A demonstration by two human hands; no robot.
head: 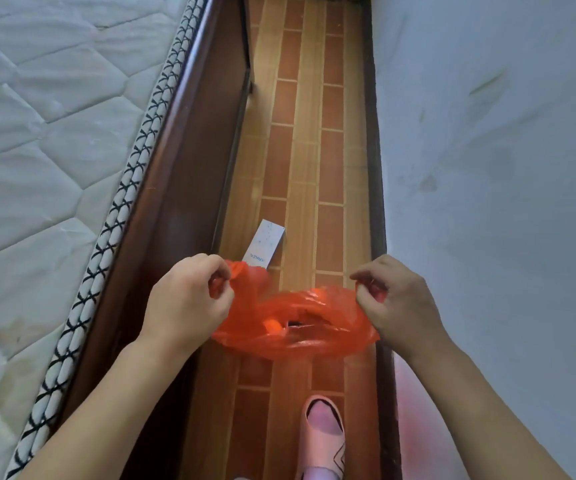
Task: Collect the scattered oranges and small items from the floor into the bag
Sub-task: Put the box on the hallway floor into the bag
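Nearest the camera, a foot in a pink slipper point(323, 441) stands on the tiled floor point(300, 150) of a narrow gap between the bed frame point(189, 174) and the wall point(487, 133). Above it, both hands hold the orange bag point(293, 327) off the floor by its rim: the left hand point(189, 299) pinches one handle between curled fingers and thumb, and the right hand point(397, 299) pinches the opposite edge the same way, so the mouth is stretched between them. An orange shape shows through the opening; it appears to be fruit already inside, though the film hides how much. Just beyond the bag, a small white box point(265, 244) lies flat on the floor near the bed frame, not yet collected. No loose oranges are visible on the floor further along the gap. Risk: both hands are occupied, so picking up the box requires releasing one side; the mouth would likely collapse and the contents could roll out. The film is thin and looks creased near the opening; a box corner or added weight could tear it. The narrow gap limits reach, and a dropped item could slide under the bed frame.
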